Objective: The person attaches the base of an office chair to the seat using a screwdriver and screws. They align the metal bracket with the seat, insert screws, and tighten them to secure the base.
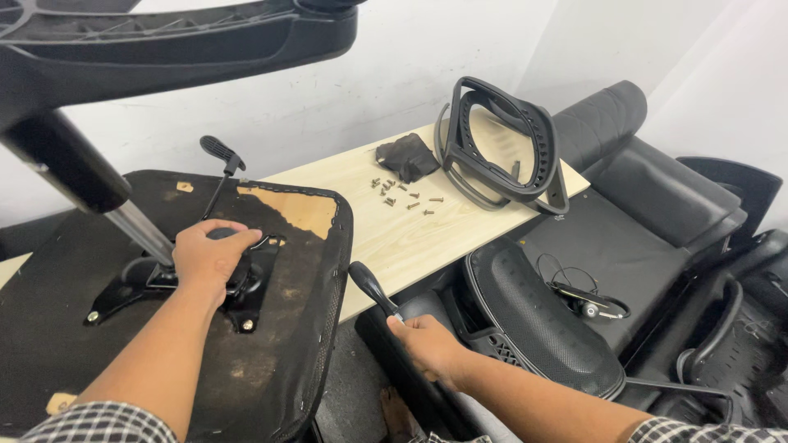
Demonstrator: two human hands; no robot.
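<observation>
The left hand [209, 258] presses flat, fingers spread, on the black plate [246, 283] bolted under the upturned seat [271, 369] lying on the table [427, 234]. The right hand [427, 344] is clamped on a black-handled lever [371, 287] at the seat's edge. The gas post [74, 176] and base [164, 33] rise at left. Screws [406, 197], a cloth [406, 156] and 2 armrests [505, 143] lie behind.

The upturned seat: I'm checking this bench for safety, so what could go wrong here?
1. The seat overhangs the table edge, and the left hand presses on its mechanism; it might tip or slide off.
2. The screws lie loose near the armrest frame; a knock could scatter them.
3. The right hand holds a tool off the table edge, where it could drop onto parts below.
</observation>
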